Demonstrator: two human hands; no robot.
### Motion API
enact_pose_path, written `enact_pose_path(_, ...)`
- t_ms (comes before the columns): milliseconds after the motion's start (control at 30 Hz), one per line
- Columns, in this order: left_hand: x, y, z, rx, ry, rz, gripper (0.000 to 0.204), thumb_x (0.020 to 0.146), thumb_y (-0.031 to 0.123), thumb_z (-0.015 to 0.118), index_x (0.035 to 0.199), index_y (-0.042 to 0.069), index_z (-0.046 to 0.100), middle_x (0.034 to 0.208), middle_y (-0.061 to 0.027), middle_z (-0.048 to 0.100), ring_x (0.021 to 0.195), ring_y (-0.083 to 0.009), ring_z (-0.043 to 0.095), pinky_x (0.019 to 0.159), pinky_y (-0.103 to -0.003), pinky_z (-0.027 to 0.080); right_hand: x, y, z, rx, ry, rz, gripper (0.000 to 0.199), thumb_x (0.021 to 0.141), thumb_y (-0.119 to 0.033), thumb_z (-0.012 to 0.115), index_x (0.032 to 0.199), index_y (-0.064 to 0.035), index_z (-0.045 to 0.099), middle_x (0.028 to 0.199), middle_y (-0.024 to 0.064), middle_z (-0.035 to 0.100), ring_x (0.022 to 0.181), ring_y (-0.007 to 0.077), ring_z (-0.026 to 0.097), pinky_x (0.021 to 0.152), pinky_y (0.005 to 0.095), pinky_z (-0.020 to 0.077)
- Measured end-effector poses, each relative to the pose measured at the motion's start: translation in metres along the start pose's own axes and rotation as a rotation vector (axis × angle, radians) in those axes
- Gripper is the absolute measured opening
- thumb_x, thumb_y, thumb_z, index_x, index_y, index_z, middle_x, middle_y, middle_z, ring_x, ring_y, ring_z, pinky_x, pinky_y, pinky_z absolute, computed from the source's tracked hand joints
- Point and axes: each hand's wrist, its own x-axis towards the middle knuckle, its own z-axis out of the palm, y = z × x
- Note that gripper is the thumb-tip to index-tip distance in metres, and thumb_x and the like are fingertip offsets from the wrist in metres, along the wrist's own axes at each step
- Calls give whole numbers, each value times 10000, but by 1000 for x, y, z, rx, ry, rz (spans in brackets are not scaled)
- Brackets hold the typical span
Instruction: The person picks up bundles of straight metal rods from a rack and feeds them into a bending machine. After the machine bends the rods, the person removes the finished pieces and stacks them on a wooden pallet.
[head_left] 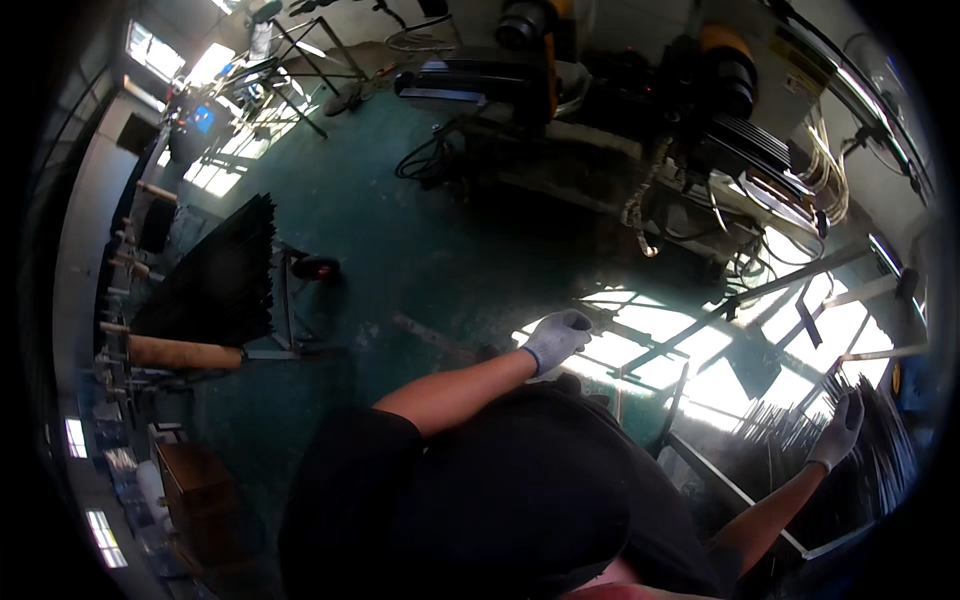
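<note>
My left hand [560, 338], in a pale knitted glove, hovers in front of my body above the green floor. Its fingers curve loosely, a gap shows between thumb and fingers, and nothing is visible in it. Far out to the right, my right hand [840, 432], gloved the same way, reaches into a large bundle of thin dark strips [885, 440]. Its fingers are bent around some strips at the bundle's near side; how many they hold is too small to make out. A metal frame [715, 468] borders the bundle.
A dark machine [600, 165] with hoses and cables stands ahead. On the left, a rack holds another fan of dark strips [215, 275] beside a brown roll [185, 352]. A wooden cabinet [200, 485] is at lower left. Bright sunlight patches cross the floor [380, 215] and frame at right.
</note>
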Motion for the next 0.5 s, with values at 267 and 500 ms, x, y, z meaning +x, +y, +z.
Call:
enact_pose_path(267, -78, -91, -205, -146, 642, 24, 271, 851, 106, 649, 1093, -16, 643, 950, -99, 675, 834, -176, 658, 748, -306, 535, -201, -113, 351, -196, -864, -529, 281, 927, -202, 600, 1117, -4, 660, 1097, 134, 695, 993, 250, 661, 876, 349, 503)
enact_pose_path(500, -172, -178, -333, -629, 1217, -48, 225, 856, 45, 608, 1076, 4, 627, 905, -90, 670, 780, -187, 654, 708, -313, 541, -303, -272, 479, -131, -1358, -766, 307, 857, -194, 661, 1121, -35, 657, 1037, 161, 705, 939, 262, 697, 812, 340, 540)
